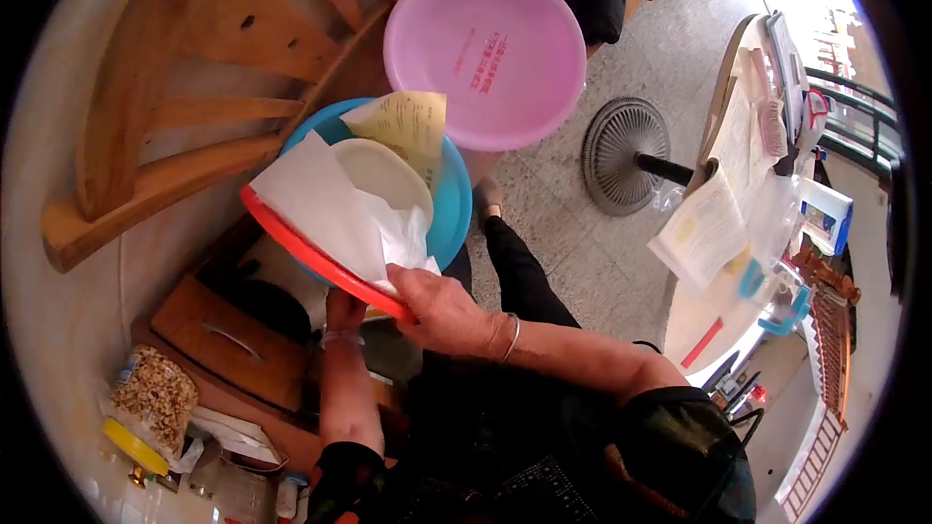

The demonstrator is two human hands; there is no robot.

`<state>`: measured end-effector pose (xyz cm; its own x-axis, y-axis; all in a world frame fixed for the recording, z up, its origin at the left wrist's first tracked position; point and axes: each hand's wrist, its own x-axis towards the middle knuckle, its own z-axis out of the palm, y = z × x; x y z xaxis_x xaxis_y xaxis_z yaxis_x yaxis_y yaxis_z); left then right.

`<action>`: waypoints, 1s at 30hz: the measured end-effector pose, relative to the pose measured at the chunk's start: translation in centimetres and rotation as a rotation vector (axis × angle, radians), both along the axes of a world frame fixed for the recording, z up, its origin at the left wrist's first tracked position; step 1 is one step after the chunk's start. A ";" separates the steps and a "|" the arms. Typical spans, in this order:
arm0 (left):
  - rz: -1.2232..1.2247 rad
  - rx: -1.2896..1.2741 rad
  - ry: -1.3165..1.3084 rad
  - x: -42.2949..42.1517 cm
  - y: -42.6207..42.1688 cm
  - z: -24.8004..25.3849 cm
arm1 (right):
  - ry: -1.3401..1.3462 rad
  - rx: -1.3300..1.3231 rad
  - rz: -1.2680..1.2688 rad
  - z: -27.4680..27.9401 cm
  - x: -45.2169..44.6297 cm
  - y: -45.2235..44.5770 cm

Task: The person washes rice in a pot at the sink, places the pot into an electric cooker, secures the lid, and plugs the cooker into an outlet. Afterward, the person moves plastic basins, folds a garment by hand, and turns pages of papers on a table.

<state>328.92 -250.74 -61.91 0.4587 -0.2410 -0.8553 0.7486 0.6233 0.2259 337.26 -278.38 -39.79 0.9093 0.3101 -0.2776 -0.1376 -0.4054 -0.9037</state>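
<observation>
A red plastic basin (309,254) is tilted in front of me, seen mostly by its rim, with white paper (325,204) lying against it. My right hand (442,311) is closed round its near end, thumb on top beside a crumpled white piece (400,233). Under the rim, my left hand (345,315) holds the same basin from below; its fingers are largely hidden. Just beyond is a blue basin (454,199), partly covered by the red one. Inside it are a cream bowl (388,170) and a yellowish printed sheet (413,126).
A pink basin (485,49) with red lettering stands beyond the blue one, near a wooden chair (223,24). A round ribbed stand base (626,155) is on the tiled floor. At right is a table (694,315) with papers; at lower left, a bag of nuts (155,398).
</observation>
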 end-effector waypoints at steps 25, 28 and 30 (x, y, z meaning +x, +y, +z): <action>0.521 0.264 0.292 -11.5 -2.3 10.6 | 0.649 0.233 -0.991 -13.6 5.7 -19.7; 0.563 0.259 0.307 -11.4 -2.4 11.5 | 0.567 0.284 -1.179 -17.4 6.3 -19.8; 0.590 0.258 0.326 -11.1 -2.6 12.2 | 0.488 0.284 -1.296 -18.0 6.5 -19.3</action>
